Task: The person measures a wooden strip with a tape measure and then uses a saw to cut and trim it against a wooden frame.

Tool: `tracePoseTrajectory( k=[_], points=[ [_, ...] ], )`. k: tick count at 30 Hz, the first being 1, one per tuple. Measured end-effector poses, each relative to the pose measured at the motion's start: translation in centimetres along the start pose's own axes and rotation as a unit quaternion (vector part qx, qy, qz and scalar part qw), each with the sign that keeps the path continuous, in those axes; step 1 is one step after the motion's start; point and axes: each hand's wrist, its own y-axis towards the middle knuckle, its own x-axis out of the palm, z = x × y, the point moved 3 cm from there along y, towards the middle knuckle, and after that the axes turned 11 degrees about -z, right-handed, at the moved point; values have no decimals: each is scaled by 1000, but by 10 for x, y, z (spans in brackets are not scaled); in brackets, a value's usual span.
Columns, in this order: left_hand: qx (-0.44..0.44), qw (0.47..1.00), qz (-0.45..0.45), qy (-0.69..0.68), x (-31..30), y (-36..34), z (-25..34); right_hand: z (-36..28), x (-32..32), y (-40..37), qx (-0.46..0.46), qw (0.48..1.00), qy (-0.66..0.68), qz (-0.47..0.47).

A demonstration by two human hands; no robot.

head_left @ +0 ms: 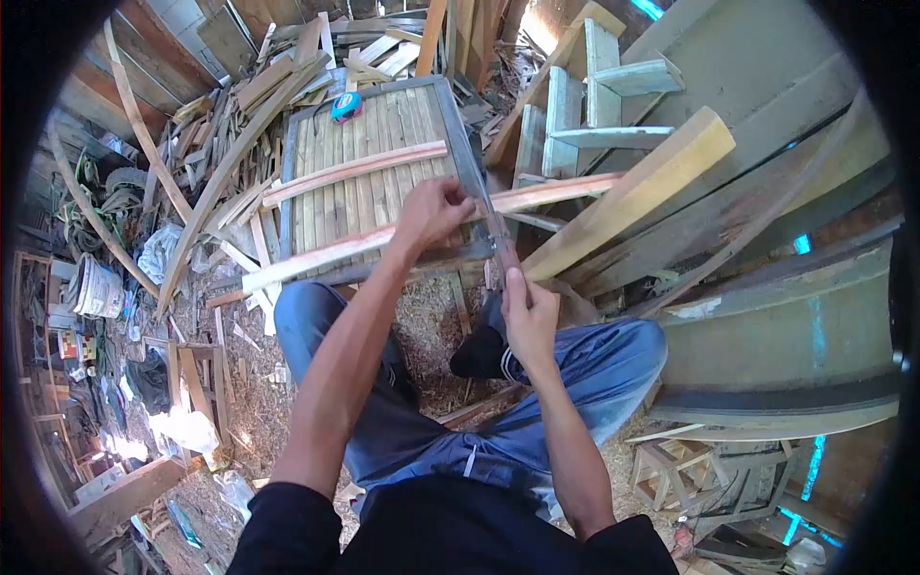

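Note:
My left hand (pixel 433 213) grips a long pale wooden strip (pixel 316 257) that lies across a slatted wooden panel (pixel 369 163). My right hand (pixel 527 311) holds the wooden handle of a hand saw (pixel 487 216), whose thin blade runs up across the strip just right of my left hand. A second curved strip (pixel 355 171) lies higher up on the panel. I sit with my knees in blue jeans under the work.
A blue tape measure (pixel 345 105) rests on the panel's far end. Scrap wood is piled behind and to the left. A thick pale beam (pixel 632 192) and a green ladder (pixel 585 105) lean at the right. A white bucket (pixel 96 287) stands at far left.

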Motion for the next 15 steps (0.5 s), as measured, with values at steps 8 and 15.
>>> tracePoseTrajectory(
  k=[8,15],
  points=[
    [28,999,29,3,-6,-3,3,42,4,3,-33,993,109,-22],
    [49,998,30,-3,-2,-2,0,13,-10,-32,11,998,54,-29]
  ],
)
